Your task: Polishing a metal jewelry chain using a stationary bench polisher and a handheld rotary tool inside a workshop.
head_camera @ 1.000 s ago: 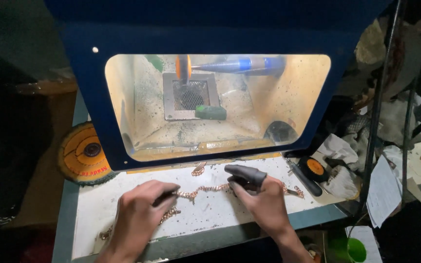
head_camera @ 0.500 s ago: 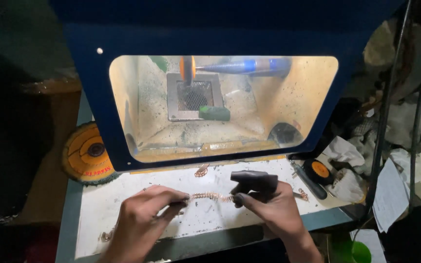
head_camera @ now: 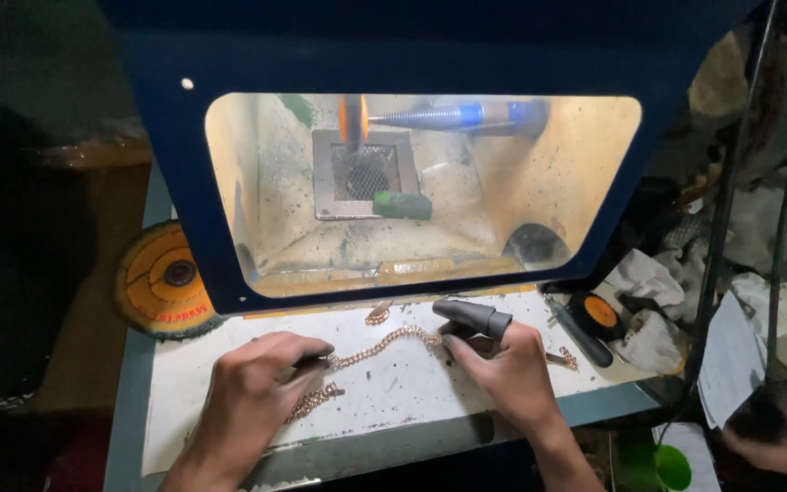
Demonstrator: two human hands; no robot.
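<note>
- At the bottom of the frame, left of centre, the left hand [head_camera: 252, 392] lies knuckles-up on the white, speckled sheet covering the counter [head_camera: 393, 387]; its grip is pinched closed on one end of the rose-gold link chain [head_camera: 384, 344].
- A second, looser bunch of the same gold links [head_camera: 313, 402] lies on the sheet just beside the left fingers, lower centre.
- Right of centre, the right hand [head_camera: 507, 369] rests on the sheet with a dark grey finger cover [head_camera: 474, 316] on its forefinger; its grip is closed on the chain's other end, so the chain runs taut-looking between the two hands across the middle of the sheet.
- A small gold piece [head_camera: 377, 315] lies on the sheet above the chain, apart from both hands.
- To the right, a black tool with an orange round face [head_camera: 597, 314] and crumpled white rags [head_camera: 649, 282] sit at the counter's edge.
- At the left edge, a yellow-orange cloth buffing wheel [head_camera: 164, 278] lies flat.
- Farthest, filling the upper half, the dark blue hood [head_camera: 412, 55] frames a lit window on a dusty chamber, where an orange polishing wheel [head_camera: 353, 118] sits on a blue-and-silver tapered spindle [head_camera: 462, 116] before a metal mesh vent [head_camera: 363, 171].
</note>
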